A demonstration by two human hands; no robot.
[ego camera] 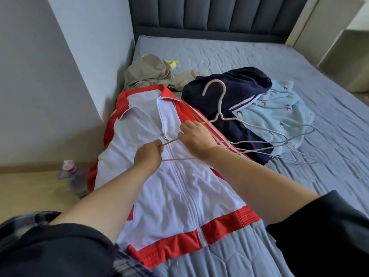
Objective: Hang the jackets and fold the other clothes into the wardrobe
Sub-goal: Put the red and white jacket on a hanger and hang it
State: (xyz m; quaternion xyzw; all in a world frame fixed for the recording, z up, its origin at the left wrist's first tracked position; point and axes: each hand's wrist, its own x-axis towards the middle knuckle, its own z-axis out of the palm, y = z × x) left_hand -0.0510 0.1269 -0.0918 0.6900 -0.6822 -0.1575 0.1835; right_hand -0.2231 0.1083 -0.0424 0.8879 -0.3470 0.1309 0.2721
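Note:
A white and red zip jacket lies flat, front up, on the left side of the bed. Over its chest I hold a pale wire hanger. My left hand grips the hanger's left end just beside the zip pull. My right hand grips the hanger's upper wire near the jacket's right shoulder. The hook points away toward the headboard. A navy garment with white stripes, a light blue patterned garment and a crumpled khaki garment lie beyond.
More wire hangers lie on the blue garment and the grey mattress to the right. A bottle with a purple handle stands on the floor by the bed's left side. A grey wall corner is at left, a padded headboard behind.

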